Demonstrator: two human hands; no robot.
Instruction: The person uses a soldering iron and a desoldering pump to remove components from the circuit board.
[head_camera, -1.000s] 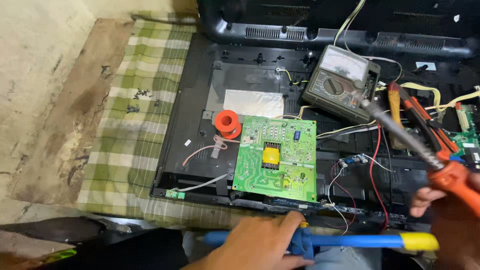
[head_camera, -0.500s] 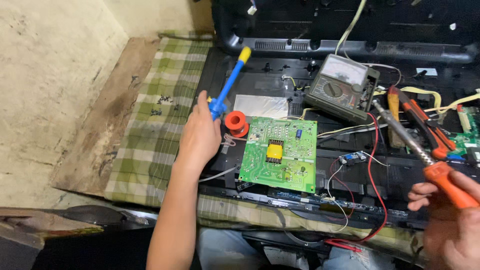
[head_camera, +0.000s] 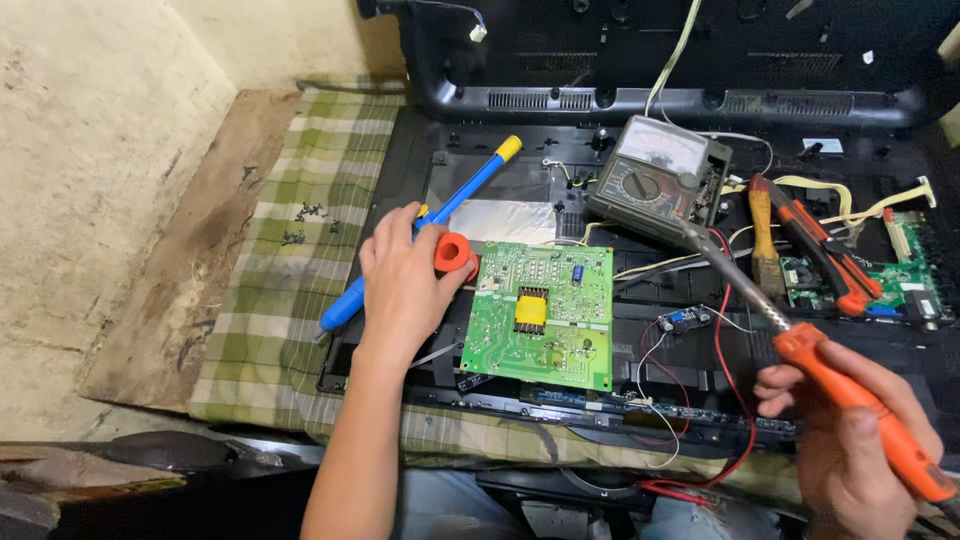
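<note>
Nearby, green circuit board (head_camera: 540, 318), multimeter (head_camera: 657, 183), orange solder spool (head_camera: 453, 253) beside left hand (head_camera: 405, 285).

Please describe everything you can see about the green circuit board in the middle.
The green circuit board is a flat rectangle, lying face up on the opened black back of a flat appliance. Its top carries many small soldered parts, a yellow and black transformer near the centre and a small blue cylinder towards the upper right. White markings cover the surface. The left hand rests just beside its left edge, next to an orange spool. Whether the hand touches the board is unclear.
</note>
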